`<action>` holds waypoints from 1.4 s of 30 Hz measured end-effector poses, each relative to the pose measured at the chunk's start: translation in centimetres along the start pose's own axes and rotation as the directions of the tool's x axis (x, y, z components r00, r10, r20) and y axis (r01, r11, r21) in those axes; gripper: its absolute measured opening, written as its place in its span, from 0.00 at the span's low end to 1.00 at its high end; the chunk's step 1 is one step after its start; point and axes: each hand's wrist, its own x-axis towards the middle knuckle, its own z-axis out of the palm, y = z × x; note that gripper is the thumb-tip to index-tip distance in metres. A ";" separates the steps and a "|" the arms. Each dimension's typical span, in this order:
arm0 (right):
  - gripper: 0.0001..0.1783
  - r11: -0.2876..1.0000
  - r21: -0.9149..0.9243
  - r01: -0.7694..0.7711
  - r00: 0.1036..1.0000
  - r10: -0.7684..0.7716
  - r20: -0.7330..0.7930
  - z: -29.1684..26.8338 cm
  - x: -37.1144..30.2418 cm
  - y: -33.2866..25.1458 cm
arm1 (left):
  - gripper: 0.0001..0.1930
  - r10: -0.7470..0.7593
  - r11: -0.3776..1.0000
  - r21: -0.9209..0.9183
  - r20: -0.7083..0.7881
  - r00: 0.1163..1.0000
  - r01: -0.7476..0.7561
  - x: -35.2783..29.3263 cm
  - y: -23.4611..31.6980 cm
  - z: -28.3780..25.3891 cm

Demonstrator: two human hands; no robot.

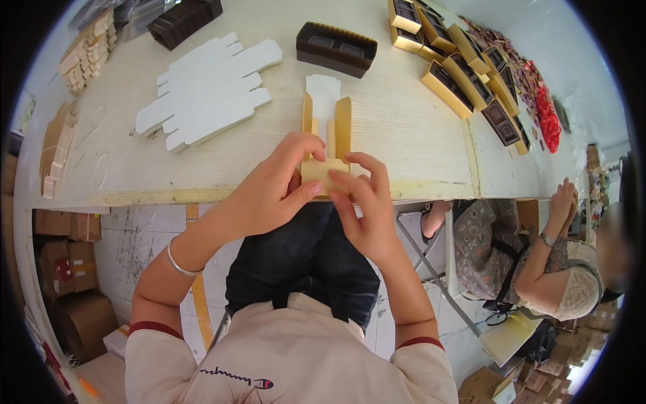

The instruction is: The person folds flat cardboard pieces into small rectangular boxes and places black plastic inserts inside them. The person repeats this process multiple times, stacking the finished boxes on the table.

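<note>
A partly folded gold card box with a white inside lies at the table's front edge, directly before me. Its two long side walls stand up, and a white end flap stretches flat away from me. My left hand closes on the box's near end from the left, thumb on the gold end panel and index finger curled over its top edge. From the other side my right hand grips the same end with bent fingers and thumb. Some fingertips are hidden behind the card.
A stack of flat white box blanks lies left of the box. Dark brown plastic trays stand beyond it. Gold boxes with brown trays are heaped at right, near a red bag. Folded card pieces sit far left. Another person sits at right.
</note>
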 end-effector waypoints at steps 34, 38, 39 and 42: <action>0.20 0.933 -0.287 0.216 0.955 -0.141 0.259 -6.5 2.4 -0.1 | 0.16 0.262 0.742 0.540 0.312 0.913 -0.397 2.2 -0.2 -2.4; 0.16 0.967 -0.143 0.210 0.876 -0.121 0.466 -6.4 3.0 2.0 | 0.16 0.227 0.790 0.489 0.327 0.917 -0.370 2.9 -0.3 -2.8; 0.15 0.975 -0.109 0.192 0.875 -0.120 0.469 -6.3 3.2 2.0 | 0.15 0.218 0.795 0.488 0.322 0.921 -0.359 3.0 -0.4 -2.9; 0.12 0.985 -0.052 0.166 0.869 -0.122 0.480 -6.0 3.7 2.1 | 0.13 0.186 0.797 0.521 0.269 0.945 -0.305 2.8 -0.2 -2.3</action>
